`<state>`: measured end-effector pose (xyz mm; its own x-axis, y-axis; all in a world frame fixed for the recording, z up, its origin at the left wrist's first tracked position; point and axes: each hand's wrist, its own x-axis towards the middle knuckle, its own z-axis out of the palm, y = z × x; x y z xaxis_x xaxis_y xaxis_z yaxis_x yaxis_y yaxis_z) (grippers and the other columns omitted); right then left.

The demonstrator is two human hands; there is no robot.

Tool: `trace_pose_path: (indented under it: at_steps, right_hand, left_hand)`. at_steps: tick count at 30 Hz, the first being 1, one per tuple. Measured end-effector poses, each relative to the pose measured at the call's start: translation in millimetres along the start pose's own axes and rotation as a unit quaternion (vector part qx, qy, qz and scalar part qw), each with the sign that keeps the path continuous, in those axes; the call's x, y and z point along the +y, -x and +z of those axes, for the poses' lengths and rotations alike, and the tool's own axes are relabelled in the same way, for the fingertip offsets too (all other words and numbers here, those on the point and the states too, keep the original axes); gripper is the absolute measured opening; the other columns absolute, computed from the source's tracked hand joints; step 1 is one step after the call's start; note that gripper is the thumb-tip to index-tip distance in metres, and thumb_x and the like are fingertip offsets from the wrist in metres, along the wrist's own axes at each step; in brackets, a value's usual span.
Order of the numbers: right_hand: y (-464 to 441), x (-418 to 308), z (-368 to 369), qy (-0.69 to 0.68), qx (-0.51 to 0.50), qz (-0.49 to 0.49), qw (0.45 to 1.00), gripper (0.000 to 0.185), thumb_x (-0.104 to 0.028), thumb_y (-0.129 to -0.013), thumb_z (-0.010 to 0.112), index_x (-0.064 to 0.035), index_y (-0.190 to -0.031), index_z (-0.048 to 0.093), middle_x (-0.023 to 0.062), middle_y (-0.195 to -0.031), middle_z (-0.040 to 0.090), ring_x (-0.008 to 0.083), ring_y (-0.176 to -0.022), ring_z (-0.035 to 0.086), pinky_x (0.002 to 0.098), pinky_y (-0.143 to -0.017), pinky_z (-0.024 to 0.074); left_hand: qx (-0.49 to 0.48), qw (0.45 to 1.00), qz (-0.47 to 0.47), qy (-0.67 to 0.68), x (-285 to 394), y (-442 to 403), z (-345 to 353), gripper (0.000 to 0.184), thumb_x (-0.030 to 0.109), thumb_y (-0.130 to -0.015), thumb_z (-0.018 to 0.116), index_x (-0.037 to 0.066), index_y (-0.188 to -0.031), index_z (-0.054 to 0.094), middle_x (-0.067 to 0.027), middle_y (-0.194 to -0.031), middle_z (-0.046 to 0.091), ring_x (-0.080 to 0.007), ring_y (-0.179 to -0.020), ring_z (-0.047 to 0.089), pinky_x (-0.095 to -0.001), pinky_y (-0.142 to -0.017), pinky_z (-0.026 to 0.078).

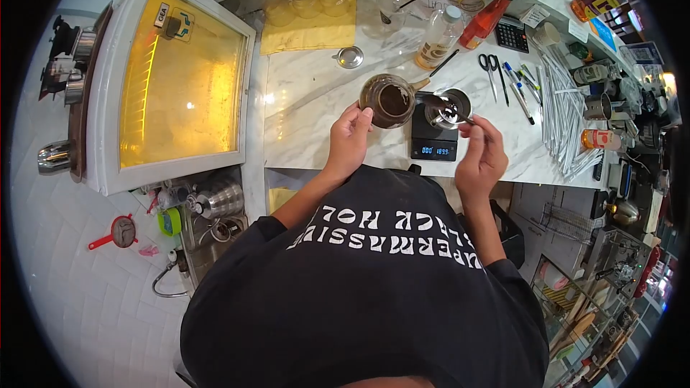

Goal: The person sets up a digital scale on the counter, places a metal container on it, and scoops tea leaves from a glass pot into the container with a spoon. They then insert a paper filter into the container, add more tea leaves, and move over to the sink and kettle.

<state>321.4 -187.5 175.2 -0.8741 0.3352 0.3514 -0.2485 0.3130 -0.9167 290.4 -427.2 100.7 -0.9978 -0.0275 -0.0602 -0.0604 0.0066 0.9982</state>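
Observation:
My left hand [350,136] grips the near left side of a round pot [388,101] with dark contents, its wooden-looking handle or spout pointing right. My right hand [483,152] pinches the end of a thin spoon or stirrer [467,121] that reaches over a metal cup [456,105]. That cup stands on a black digital scale [433,148] with a lit blue display. Dark material shows between the pot and the cup; whether it is liquid or part of a tool I cannot make out. A small round metal lid [350,57] lies behind the pot.
A clear bottle [439,37] and a red bottle [489,20] stand behind the scale. Scissors [489,72], pens [519,90] and many white straws [563,111] lie to the right. A glass-fronted door [183,82] stands at the left; glasses sit on a yellow cloth [309,37].

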Motion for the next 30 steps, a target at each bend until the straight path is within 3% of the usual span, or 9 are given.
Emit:
trace_pose_path:
  at_steps: [1,4,13,18,22,30]
  right_hand:
    - [-1,-10,7,-0.027,-0.024,0.030,0.999,0.019,-0.005,-0.107,0.058,0.0046,-0.118,0.070,0.0132,-0.092,0.077,0.0157,-0.086,0.072,0.0300,-0.078,0.0563]
    - [-1,-11,27,-0.061,-0.060,0.064,0.994,0.018,-0.006,-0.106,0.060,0.0039,-0.118,0.070,0.0112,-0.089,0.076,0.0148,-0.084,0.072,0.0286,-0.076,0.0552]
    - [-5,4,49,-0.092,-0.167,0.192,0.963,0.024,-0.015,-0.110,0.057,0.0021,-0.124,0.067,0.0070,-0.089,0.072,0.0090,-0.078,0.063,0.0243,-0.072,0.0501]
    - [-9,-2,43,-0.038,-0.178,0.208,0.961,0.028,-0.017,-0.109,0.058,0.0002,-0.131,0.064,0.0065,-0.089,0.072,0.0081,-0.075,0.061,0.0233,-0.068,0.0481]
    - [-9,8,29,-0.076,-0.135,0.222,0.963,0.031,-0.016,-0.107,0.061,0.0003,-0.133,0.064,0.0072,-0.090,0.073,0.0098,-0.075,0.063,0.0260,-0.070,0.0510]
    - [-11,10,-2,-0.074,-0.092,0.221,0.968,0.033,-0.017,-0.109,0.057,-0.0019,-0.138,0.059,0.0067,-0.097,0.072,0.0093,-0.078,0.062,0.0234,-0.069,0.0472]
  left_hand:
    - [-0.005,1.000,-0.001,0.003,1,0,1,0.043,0.025,-0.110,0.060,-0.003,-0.077,0.059,-0.0166,-0.132,0.067,-0.0125,-0.093,0.057,-0.0295,-0.081,0.046]
    - [-0.009,1.000,0.002,0.001,8,2,5,0.038,0.028,-0.111,0.057,-0.001,-0.086,0.063,-0.0029,-0.099,0.066,-0.0091,-0.082,0.052,-0.0273,-0.079,0.045]
    - [-0.042,0.999,-0.032,-0.003,12,6,-12,0.039,0.032,-0.111,0.057,0.000,-0.091,0.065,0.0003,-0.078,0.061,-0.0084,-0.078,0.057,-0.0268,-0.077,0.049]
    - [-0.044,0.997,-0.060,0.005,-9,7,-25,0.039,0.031,-0.111,0.057,0.001,-0.088,0.064,-0.0007,-0.080,0.063,-0.0087,-0.078,0.059,-0.0279,-0.077,0.051]
    - [-0.027,0.997,-0.074,-0.022,-30,5,-34,0.040,0.031,-0.111,0.057,0.002,-0.085,0.063,-0.0008,-0.078,0.063,-0.0092,-0.076,0.059,-0.0280,-0.076,0.051]
    - [-0.009,0.989,-0.146,0.029,-117,2,-48,0.040,0.034,-0.110,0.059,0.003,-0.084,0.063,-0.0009,-0.078,0.063,-0.0091,-0.073,0.058,-0.0278,-0.072,0.050]
